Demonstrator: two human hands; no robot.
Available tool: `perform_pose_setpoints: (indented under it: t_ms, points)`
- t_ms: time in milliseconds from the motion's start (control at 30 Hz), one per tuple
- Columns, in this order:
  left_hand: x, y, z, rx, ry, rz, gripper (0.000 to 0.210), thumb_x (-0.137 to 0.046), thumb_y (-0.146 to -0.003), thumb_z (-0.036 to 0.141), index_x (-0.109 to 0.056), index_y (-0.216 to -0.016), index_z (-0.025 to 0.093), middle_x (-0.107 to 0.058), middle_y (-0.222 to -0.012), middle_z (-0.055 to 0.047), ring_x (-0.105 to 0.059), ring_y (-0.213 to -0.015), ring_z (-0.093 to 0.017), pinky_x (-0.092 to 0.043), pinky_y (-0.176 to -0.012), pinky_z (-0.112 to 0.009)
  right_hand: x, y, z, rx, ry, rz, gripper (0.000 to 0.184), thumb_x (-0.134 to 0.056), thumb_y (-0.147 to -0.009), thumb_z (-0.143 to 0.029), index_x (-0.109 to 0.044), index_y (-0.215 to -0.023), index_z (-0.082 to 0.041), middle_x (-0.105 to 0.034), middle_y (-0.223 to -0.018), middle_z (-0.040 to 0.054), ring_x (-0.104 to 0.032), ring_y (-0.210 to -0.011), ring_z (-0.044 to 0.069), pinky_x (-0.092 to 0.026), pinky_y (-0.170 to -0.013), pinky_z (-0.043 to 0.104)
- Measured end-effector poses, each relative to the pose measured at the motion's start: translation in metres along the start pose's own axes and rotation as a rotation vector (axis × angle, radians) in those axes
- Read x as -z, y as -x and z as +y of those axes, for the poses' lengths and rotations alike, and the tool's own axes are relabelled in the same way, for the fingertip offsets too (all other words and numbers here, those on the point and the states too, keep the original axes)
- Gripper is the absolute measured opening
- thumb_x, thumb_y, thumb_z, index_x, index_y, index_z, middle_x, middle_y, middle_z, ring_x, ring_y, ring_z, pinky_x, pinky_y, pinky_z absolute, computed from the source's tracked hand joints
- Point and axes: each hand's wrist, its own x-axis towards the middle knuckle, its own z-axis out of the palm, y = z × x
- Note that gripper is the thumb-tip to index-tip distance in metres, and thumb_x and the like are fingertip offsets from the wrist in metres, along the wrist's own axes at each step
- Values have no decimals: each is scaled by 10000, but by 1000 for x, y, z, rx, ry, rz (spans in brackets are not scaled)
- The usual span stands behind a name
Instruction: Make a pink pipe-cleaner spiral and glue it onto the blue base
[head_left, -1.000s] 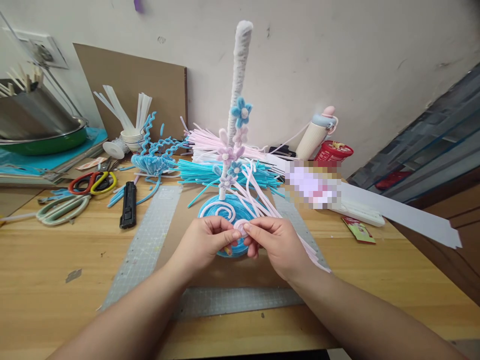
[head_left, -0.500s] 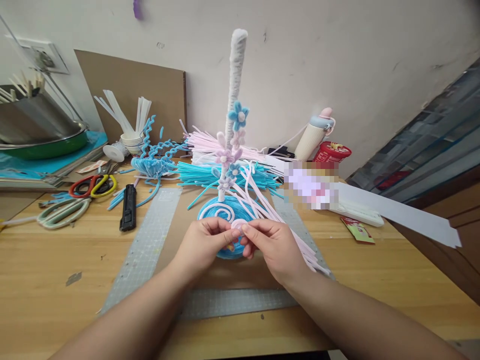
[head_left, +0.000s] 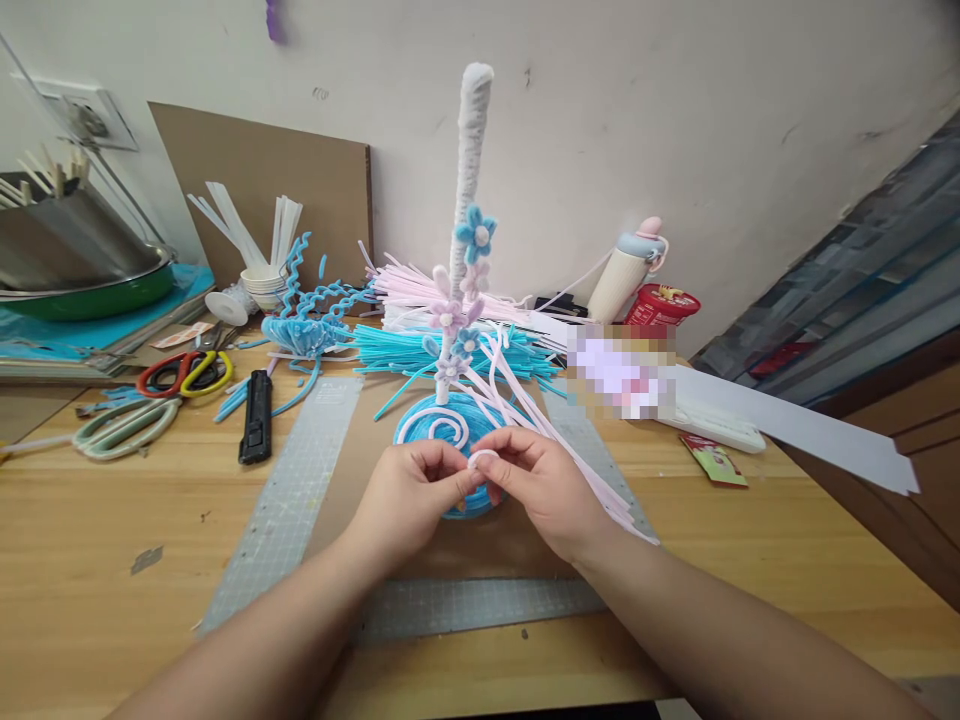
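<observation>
Left hand (head_left: 409, 497) and right hand (head_left: 553, 492) meet at the fingertips, both clamped on a small pale coil (head_left: 484, 456) between thumbs and forefingers. Only the coil's upper curve shows; the fingers cover the rest, and the lower fingers are partly tucked from sight. The coil is in front of the blue base (head_left: 484, 408), whose near side the hands partly hide. A pale spiral (head_left: 452, 422) lies on the base, its near part cut off from view by the left hand. Behind stands the white post (head_left: 472, 140), leaning slightly, its lower half dressed with blue and pink flowers. Pink stems (head_left: 536, 420) run down behind the right hand. Right of them on the counter (head_left: 750, 560), a pixelated patch makes one object unreadable. Both forearms leave the lower edge.
</observation>
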Motion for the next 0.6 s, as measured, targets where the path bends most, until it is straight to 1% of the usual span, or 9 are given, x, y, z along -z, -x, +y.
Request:
perform_pose_setpoints:
  t_ms: [67,167,267,367,400,467,533,600]
  points:
    - [0,2,1,-117,-238,69,255,-639,-769,390,-634,-650,164,-632,-605,2,-538,-565,-124,-375,-526,-221,3,-2,-2,9,100,-23,172,-714,-727,-330,-660,-739,-167,-621,-666,-10,-523,-565,92,-436,-557,238]
    - [2,3,0,-331,-535,130,190,-570,-828,310,-642,-698,191,-664,-665,-3,-577,-618,-141,-394,-578,-236,9,-5,-3,141,248,-36,143,-695,-752,-323,-675,-720,-185,-659,-736,18,-585,-684,142,-451,-641,278]
    - [7,2,-1,-461,-740,107,179,-525,-861,260,-634,-736,193,-681,-741,-24,-606,-691,-163,-410,-633,-256,15,-5,-5,292,499,-97,127,-644,-808,-323,-705,-822,-212,-684,-843,45,-615,-799,182,-453,-684,299]
    - [10,2,-1,-504,-868,52,207,-492,-884,255,-638,-755,183,-690,-773,-47,-613,-731,-190,-413,-656,-284,19,-4,-5,412,670,-191,149,-583,-858,-297,-709,-885,-221,-685,-861,47,-615,-811,181,-455,-729,314]
    - [10,2,-1,-507,-875,38,213,-491,-885,254,-640,-751,182,-691,-769,-48,-612,-728,-192,-412,-654,-287,19,-4,-5,436,683,-209,153,-575,-864,-291,-710,-875,-220,-684,-847,44,-616,-801,179,-456,-740,316]
    - [10,3,1,-483,-809,31,200,-515,-872,256,-644,-738,182,-692,-755,-41,-608,-708,-181,-414,-640,-277,19,-3,-6,426,657,-198,160,-578,-860,-296,-713,-831,-216,-681,-806,38,-615,-763,173,-461,-718,311]
    - [8,4,4,-412,-656,54,168,-565,-843,276,-654,-731,188,-691,-726,-22,-603,-672,-161,-418,-620,-258,17,-3,-6,340,565,-149,177,-601,-841,-322,-710,-772,-201,-668,-735,31,-604,-692,162,-462,-657,297]
    - [7,5,7,-291,-449,85,154,-614,-805,313,-666,-729,190,-692,-699,-9,-603,-645,-150,-427,-600,-245,14,-2,-4,214,432,-100,201,-630,-814,-352,-705,-735,-182,-654,-676,24,-586,-630,148,-461,-607,282]
